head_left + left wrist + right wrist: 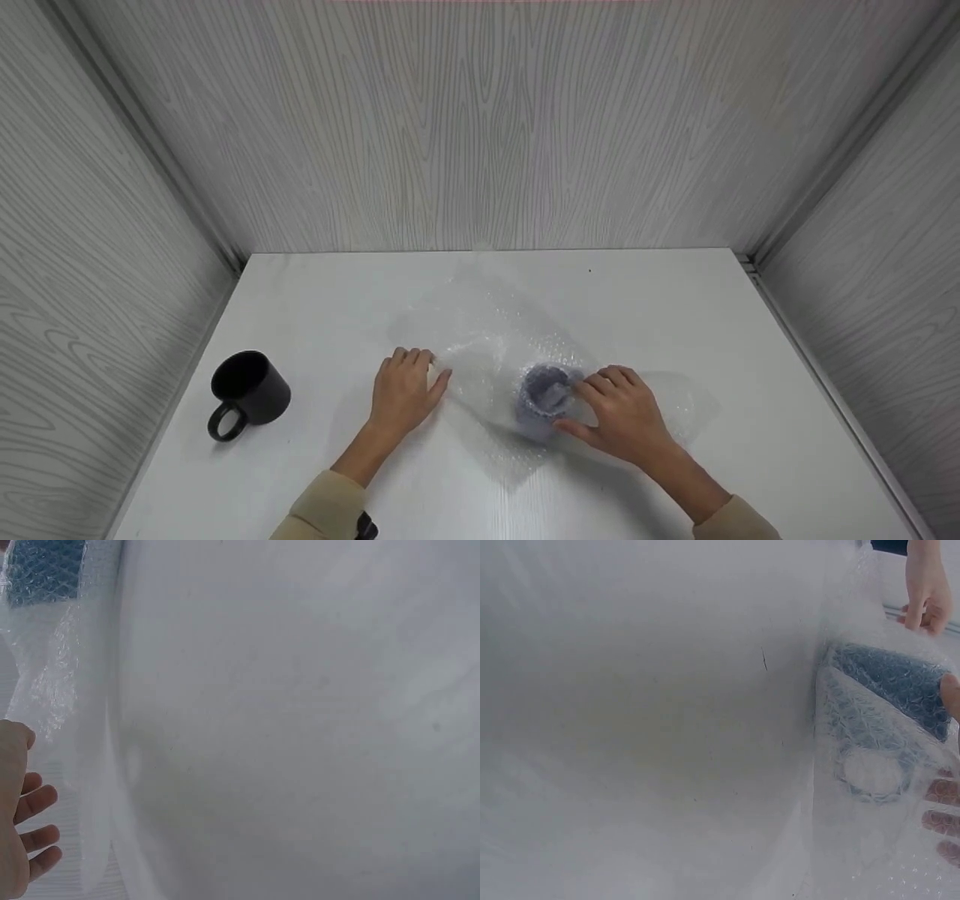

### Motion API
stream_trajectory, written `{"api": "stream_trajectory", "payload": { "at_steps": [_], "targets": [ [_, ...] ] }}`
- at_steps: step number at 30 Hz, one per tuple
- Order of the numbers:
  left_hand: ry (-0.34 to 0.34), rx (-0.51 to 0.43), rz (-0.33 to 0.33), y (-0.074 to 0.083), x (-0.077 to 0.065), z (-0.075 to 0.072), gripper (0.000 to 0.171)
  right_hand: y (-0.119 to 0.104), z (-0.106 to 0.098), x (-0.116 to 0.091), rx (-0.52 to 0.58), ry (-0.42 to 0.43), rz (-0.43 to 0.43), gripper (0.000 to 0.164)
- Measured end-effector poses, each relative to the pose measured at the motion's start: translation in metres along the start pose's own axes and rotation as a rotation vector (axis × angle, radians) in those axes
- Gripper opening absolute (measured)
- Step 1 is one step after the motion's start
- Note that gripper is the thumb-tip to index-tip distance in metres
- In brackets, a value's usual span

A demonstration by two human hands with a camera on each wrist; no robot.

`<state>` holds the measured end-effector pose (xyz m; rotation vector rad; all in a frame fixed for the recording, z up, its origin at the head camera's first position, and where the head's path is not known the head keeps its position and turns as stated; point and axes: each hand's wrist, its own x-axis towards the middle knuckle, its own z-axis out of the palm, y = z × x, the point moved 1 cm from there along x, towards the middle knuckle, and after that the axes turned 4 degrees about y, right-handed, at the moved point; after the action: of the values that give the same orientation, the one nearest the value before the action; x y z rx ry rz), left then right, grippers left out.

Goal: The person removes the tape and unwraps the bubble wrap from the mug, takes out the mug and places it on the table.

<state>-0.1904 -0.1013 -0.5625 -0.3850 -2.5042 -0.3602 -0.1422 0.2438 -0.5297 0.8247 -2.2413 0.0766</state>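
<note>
A blue mug (545,394) stands upright among folds of clear bubble wrap (491,322), which lies spread under and around it. My right hand (622,412) holds the mug's right side; in the right wrist view its thumb (949,694) rests over the blue wall, and its other fingers show through the plastic. A ring like a handle (874,772) is visible under the film there. Left of the mug, my left hand (405,386) pinches the sheet's edge between thumb and fingers. In the left wrist view its lower fingers (41,840) are loosely spread.
A black mug (251,386) sits on the left of the white table (322,300), its handle toward the front left. Grey wood-grain panels (480,127) rise behind and on both sides. A wrap flap (679,401) extends to the right of my right hand.
</note>
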Motion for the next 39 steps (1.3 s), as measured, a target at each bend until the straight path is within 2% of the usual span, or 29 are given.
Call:
{"api": "stream_trajectory", "payload": {
  "at_steps": [5, 9, 23, 31, 39],
  "targets": [
    [0.001, -0.033, -0.04, -0.002, 0.003, -0.006, 0.032, 0.0, 0.0, 0.0, 0.003, 0.004, -0.007, 0.061],
    [0.014, -0.029, -0.034, 0.0, 0.007, -0.011, 0.032, 0.0, -0.001, -0.001, 0.0, -0.004, -0.005, 0.061],
    [0.063, -0.042, 0.064, 0.028, 0.017, -0.032, 0.028, 0.0, -0.001, 0.0, 0.002, -0.004, 0.002, 0.061],
    [0.091, -0.051, 0.14, 0.047, 0.018, -0.036, 0.027, 0.0, -0.001, 0.001, 0.004, 0.006, 0.0, 0.062],
    [0.104, -0.083, 0.168, 0.062, 0.018, -0.036, 0.027, 0.0, -0.001, 0.0, 0.008, -0.008, 0.002, 0.062]
  ]
}}
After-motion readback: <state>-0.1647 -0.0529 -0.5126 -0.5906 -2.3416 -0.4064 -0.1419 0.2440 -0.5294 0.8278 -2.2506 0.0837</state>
